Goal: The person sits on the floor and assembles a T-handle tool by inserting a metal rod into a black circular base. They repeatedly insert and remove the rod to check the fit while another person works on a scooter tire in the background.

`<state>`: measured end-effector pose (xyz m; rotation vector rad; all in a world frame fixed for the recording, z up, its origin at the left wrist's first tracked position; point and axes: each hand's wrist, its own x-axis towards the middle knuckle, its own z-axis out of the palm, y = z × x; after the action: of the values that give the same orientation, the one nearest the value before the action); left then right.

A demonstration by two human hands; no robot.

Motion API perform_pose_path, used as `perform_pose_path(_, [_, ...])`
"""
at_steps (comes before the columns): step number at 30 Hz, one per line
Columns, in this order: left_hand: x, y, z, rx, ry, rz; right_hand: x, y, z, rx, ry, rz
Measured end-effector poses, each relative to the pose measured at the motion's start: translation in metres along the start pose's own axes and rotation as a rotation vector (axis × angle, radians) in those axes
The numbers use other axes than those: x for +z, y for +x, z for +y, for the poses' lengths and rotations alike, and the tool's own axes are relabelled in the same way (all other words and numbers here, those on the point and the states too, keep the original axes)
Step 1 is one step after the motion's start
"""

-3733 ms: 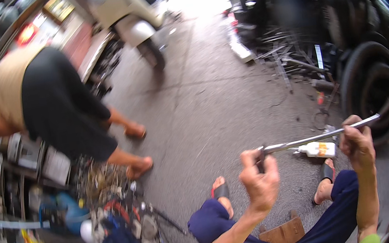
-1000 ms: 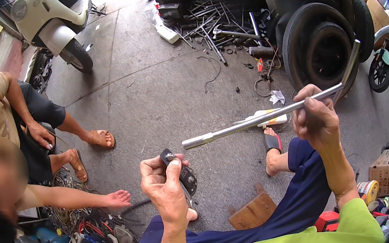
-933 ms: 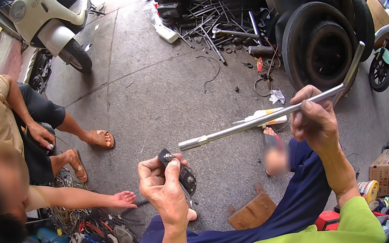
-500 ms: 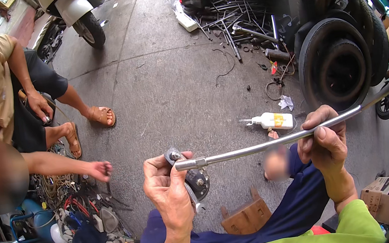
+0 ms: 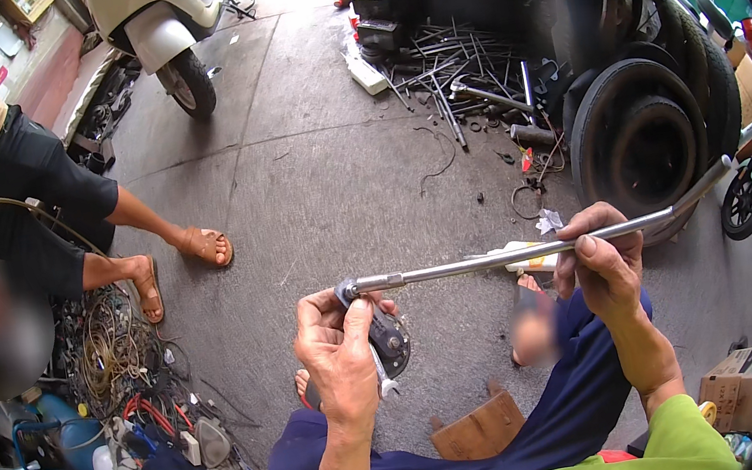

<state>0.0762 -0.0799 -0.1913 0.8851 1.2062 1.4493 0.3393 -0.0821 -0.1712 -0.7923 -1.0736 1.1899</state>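
My left hand (image 5: 337,362) is closed round a dark metal bracket (image 5: 390,340), which has a round plate and bolts. Its thumb presses on the bracket's upper part. Across to the right, my right hand (image 5: 612,263) grips the long shaft of a silver socket wrench (image 5: 468,268), whose far right end bends upward. The wrench's socket end meets the bolt at the top of the bracket; how deep it sits on the bolt I cannot tell. Behind the shaft and my right fingers, a white bottle (image 5: 536,264) lies on the ground, partly hidden.
Stacked tyres (image 5: 638,133) stand at the right, near a heap of metal rods (image 5: 466,56). A co-worker's sandalled foot (image 5: 206,246) rests at the left beside tangled cables (image 5: 111,348). A low wooden stool (image 5: 478,426) lies between my legs; a scooter wheel (image 5: 186,83) is farther off.
The wrench's socket end has moved from across my left thumb to the bracket's top bolt. The co-worker's outstretched hand has drawn back, and that person has shifted left.
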Motion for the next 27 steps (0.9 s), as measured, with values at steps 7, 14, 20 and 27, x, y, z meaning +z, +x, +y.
perform_pose_path(7, [-0.005, -0.005, 0.000, -0.035, 0.127, 0.040, 0.005, -0.002, -0.001, 0.019, -0.087, -0.042])
perform_pose_path(14, [-0.007, -0.004, -0.001, -0.021, 0.140, 0.045, 0.013, -0.003, -0.008, -0.098, -0.189, -0.162])
perform_pose_path(20, [-0.013, -0.007, 0.007, 0.050, 0.321, 0.057, 0.008, -0.002, -0.011, -0.266, -0.320, -0.402])
perform_pose_path(27, [-0.017, -0.009, 0.005, 0.063, 0.291, 0.079, 0.018, -0.002, 0.002, -0.117, -0.083, -0.296])
